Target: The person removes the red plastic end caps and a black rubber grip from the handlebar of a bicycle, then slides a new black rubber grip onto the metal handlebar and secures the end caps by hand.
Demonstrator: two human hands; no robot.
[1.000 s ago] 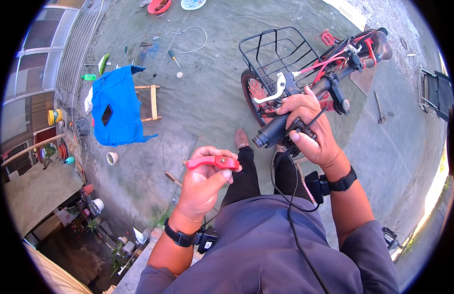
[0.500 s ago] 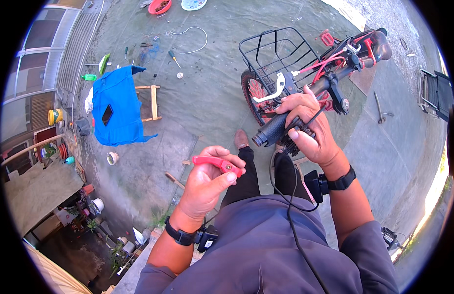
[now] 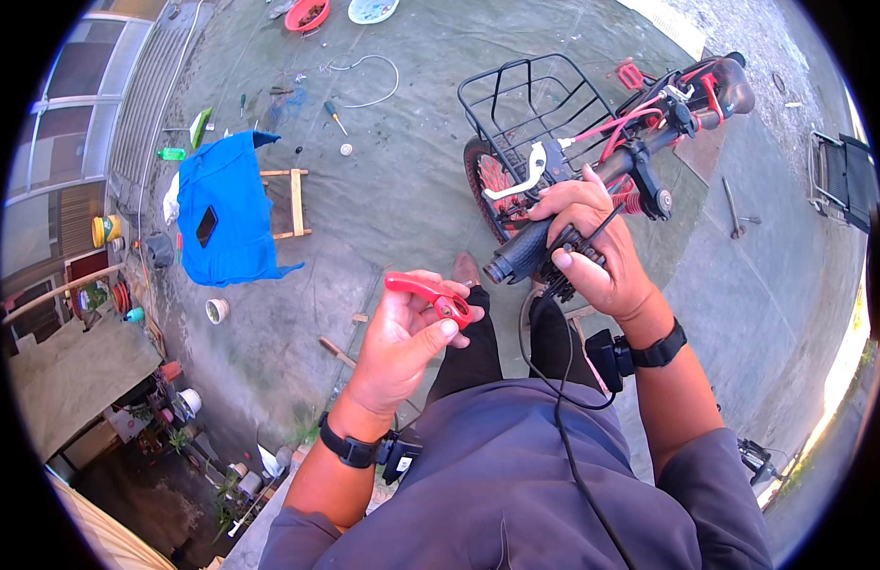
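Note:
My left hand (image 3: 402,347) pinches a small red lever (image 3: 426,291) with a round clamp-like end, held up off the bike. My right hand (image 3: 597,252) is closed around a black coiled cable (image 3: 565,277), right beside the black handlebar grip (image 3: 518,253); I cannot tell how firmly the fingers also touch the grip. A black cord (image 3: 578,456) trails down over my shirt. Just beyond my right fingers sits a silver brake lever (image 3: 526,176) on the handlebar. The bicycle's black front basket (image 3: 530,95) and red-spoked wheel (image 3: 489,176) are behind it.
On the left, a blue cloth (image 3: 233,252) drapes over a wooden stool (image 3: 297,204), with a phone (image 3: 207,227) on top. A screwdriver (image 3: 335,119), a white hose (image 3: 388,81) and a red basin (image 3: 302,17) lie farther off. A hammer-like tool (image 3: 733,209) lies right.
The red lever has turned slightly in my left hand, showing more of its ring end, and moved a little right. My right hand has barely moved on the cable.

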